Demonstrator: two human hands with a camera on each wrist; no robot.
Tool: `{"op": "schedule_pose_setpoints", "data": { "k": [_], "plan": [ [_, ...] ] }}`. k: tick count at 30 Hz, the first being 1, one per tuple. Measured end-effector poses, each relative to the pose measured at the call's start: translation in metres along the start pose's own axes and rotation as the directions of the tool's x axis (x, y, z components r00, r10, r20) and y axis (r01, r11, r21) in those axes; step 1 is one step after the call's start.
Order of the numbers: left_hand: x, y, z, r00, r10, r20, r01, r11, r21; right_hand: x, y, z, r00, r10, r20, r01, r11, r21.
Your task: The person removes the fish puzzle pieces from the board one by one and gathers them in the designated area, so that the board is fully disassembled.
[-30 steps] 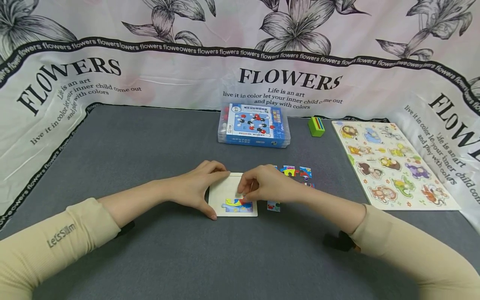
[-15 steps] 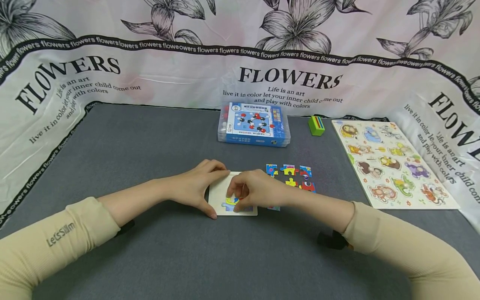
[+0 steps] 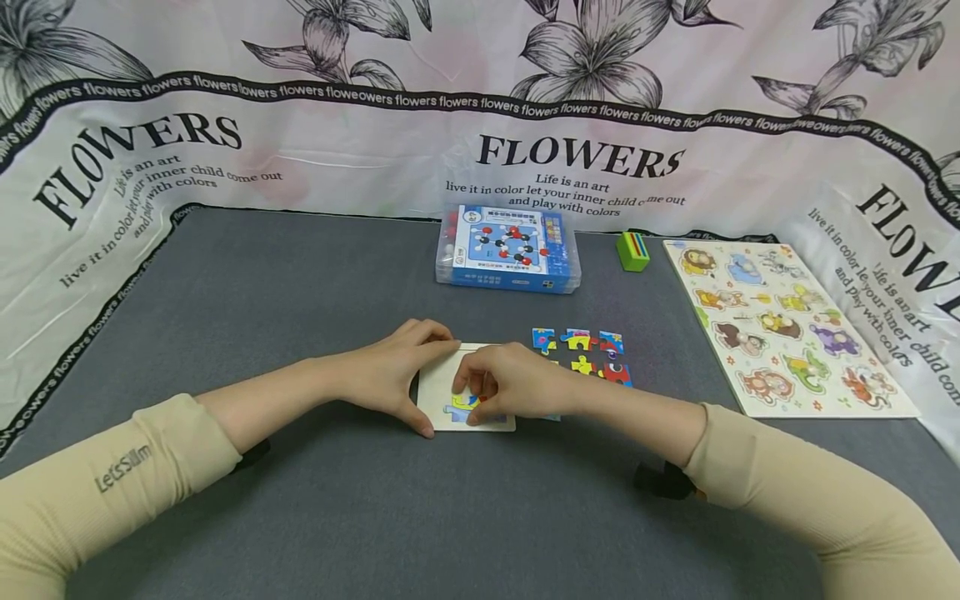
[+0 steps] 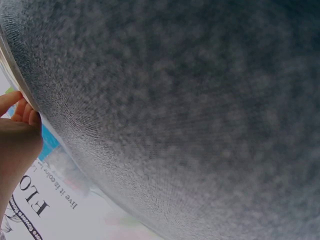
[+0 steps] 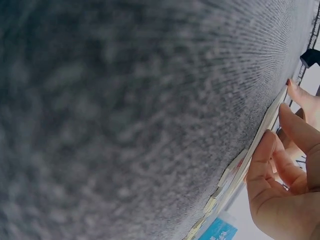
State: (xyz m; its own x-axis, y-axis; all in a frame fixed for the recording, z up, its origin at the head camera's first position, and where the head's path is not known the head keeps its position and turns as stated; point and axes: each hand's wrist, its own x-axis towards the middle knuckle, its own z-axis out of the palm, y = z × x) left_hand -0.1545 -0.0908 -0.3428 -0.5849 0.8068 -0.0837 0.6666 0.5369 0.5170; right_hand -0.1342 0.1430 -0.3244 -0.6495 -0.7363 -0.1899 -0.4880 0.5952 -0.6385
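A cream puzzle board (image 3: 435,383) lies on the grey table in front of me, with joined blue and yellow pieces on its lower part. My left hand (image 3: 386,371) holds the board by its left side, thumb at the near corner and index finger at the far edge. Curled over the board, my right hand (image 3: 517,379) has its thumb and index finger on either side of a yellow puzzle piece (image 3: 465,402). The right hand covers the board's right part. In the right wrist view the right fingertips (image 5: 268,136) are right at the board's surface.
Several loose puzzle pieces (image 3: 577,339) lie right of the board, partly behind the right hand. A plastic box with a molecule picture (image 3: 506,250) and a green block (image 3: 633,252) stand at the back. An animal picture board (image 3: 780,325) lies at the right.
My right hand has moved a little left and nearer over the board, uncovering more loose pieces, and has stayed there over the last half second. The left hand keeps its hold.
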Motion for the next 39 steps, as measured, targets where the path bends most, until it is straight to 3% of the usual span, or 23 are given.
{"op": "schedule_pose_setpoints", "data": {
  "k": [18,39],
  "plan": [
    [0.0005,0.0006,0.0003,1.000,-0.010,0.003,0.010,1.000,0.007,-0.0010,-0.0012,0.0030,0.999,-0.027,-0.025,0.027,0.999,-0.024],
    [-0.0003,0.0012,0.0006,1.000,-0.010,0.002,0.010,1.000,0.008,-0.0026,-0.0071,0.0029,1.000,0.006,-0.013,-0.006,1.000,-0.011]
  ]
}}
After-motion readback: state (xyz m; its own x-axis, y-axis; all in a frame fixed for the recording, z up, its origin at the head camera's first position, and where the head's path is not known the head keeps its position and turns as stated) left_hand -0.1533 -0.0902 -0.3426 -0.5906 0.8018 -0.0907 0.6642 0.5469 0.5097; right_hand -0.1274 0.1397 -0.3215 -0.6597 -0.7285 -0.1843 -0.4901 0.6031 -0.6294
